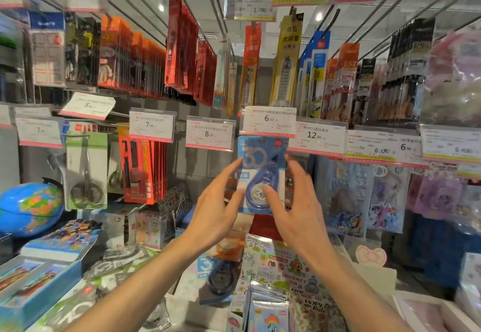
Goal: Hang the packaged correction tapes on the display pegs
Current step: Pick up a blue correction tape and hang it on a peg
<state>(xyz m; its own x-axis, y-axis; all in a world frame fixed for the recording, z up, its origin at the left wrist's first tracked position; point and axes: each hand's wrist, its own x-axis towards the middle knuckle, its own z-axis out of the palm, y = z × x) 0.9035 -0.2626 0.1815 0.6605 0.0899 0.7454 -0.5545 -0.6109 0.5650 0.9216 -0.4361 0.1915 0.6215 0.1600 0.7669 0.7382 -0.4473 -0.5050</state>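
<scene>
A blue packaged correction tape point(260, 173) hangs upright just under the white 6.00 price tag point(269, 120), in the middle of the view. My left hand point(218, 201) touches its left edge with fingers spread. My right hand point(294, 201) rests its thumb on the tape's round wheel, its fingers along the right edge. The peg itself is hidden behind the price tag. Below, on the pile of goods, lie another blue correction tape pack point(217, 277) and an orange one point(227, 247).
Scissors packs point(86, 170) and red pen packs point(141, 170) hang to the left. Sticker sheets point(346, 201) hang to the right. A globe point(30, 209) sits at far left. Boxes and sticker packs point(276, 274) crowd the shelf below my arms. Long pegs point(187, 11) jut out overhead.
</scene>
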